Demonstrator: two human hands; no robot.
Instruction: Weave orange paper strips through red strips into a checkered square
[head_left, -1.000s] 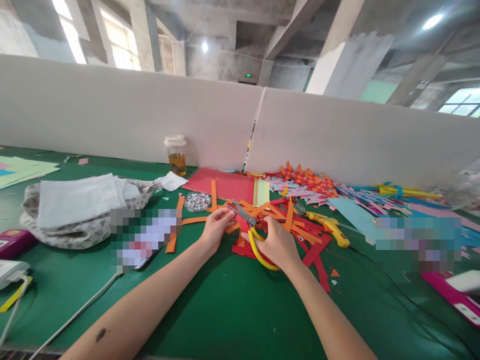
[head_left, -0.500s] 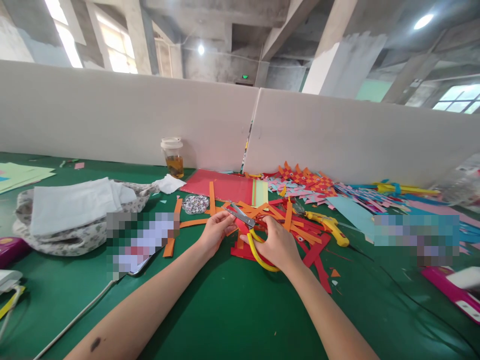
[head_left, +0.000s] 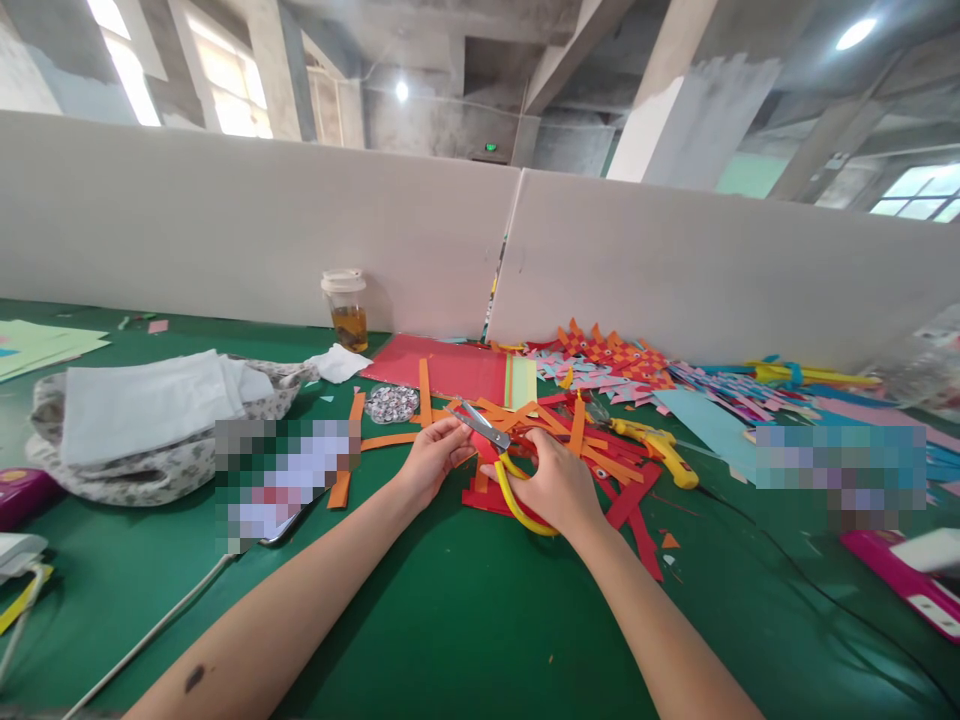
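My right hand (head_left: 562, 483) grips a pair of scissors (head_left: 491, 432) by their yellow handles, with the metal blades pointing away to the left. Pinched in the fingers of my left hand (head_left: 433, 460) is a small piece of red paper (head_left: 484, 450), close against the blades. Its full shape is hidden by the fingers and scissors. Under and behind both hands lies a loose heap of orange paper strips (head_left: 619, 468) and red paper strips (head_left: 636, 497).
A yellow glue gun (head_left: 664, 452) lies right of the heap, its cord trailing rightward. Behind are a bag of googly eyes (head_left: 392, 404), red sheets (head_left: 442, 366) and woven paper fish (head_left: 600, 350). A phone (head_left: 300, 478), cloth bag (head_left: 142, 480) and lidded cup (head_left: 347, 312) stand leftward.
Both hands stay in nearly the same place, holding the red paper and the scissors. The scissors' blades look slightly further apart. The view has tilted a little.
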